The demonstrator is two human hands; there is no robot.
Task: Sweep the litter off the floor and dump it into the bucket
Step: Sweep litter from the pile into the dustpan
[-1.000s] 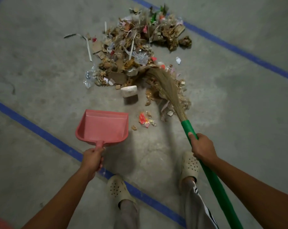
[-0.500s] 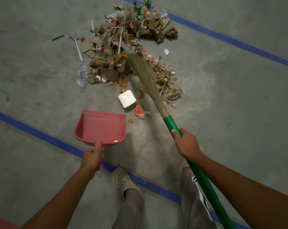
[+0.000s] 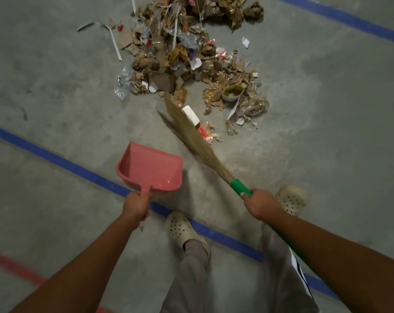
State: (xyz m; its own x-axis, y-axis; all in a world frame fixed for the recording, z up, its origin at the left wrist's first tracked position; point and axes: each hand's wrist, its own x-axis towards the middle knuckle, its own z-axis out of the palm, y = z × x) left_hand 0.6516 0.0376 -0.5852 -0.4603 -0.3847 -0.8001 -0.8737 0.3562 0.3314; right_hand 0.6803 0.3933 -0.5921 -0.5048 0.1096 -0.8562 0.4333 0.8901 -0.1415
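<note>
A heap of litter (image 3: 187, 55), mostly brown cardboard scraps, wrappers and plastic, lies on the grey concrete floor ahead of me. My right hand (image 3: 260, 203) grips the green handle of a straw broom (image 3: 191, 134), whose bristles lie against a white foam block (image 3: 191, 115) and a red wrapper (image 3: 204, 133) at the heap's near edge. My left hand (image 3: 136, 205) holds the handle of a pink dustpan (image 3: 149, 169), which is empty and sits just left of the broom. No bucket is in view.
Blue floor lines cross in front of my feet (image 3: 63, 162) and at the far right (image 3: 349, 21). A red line (image 3: 13, 265) runs at the lower left. My feet in pale clogs (image 3: 180, 229) stand on the near blue line. A white strip (image 3: 113, 39) lies left of the heap.
The broom has swept toward me and to the left, dragging the white block and red wrapper closer to the dustpan. The dustpan has stayed in my left hand.
</note>
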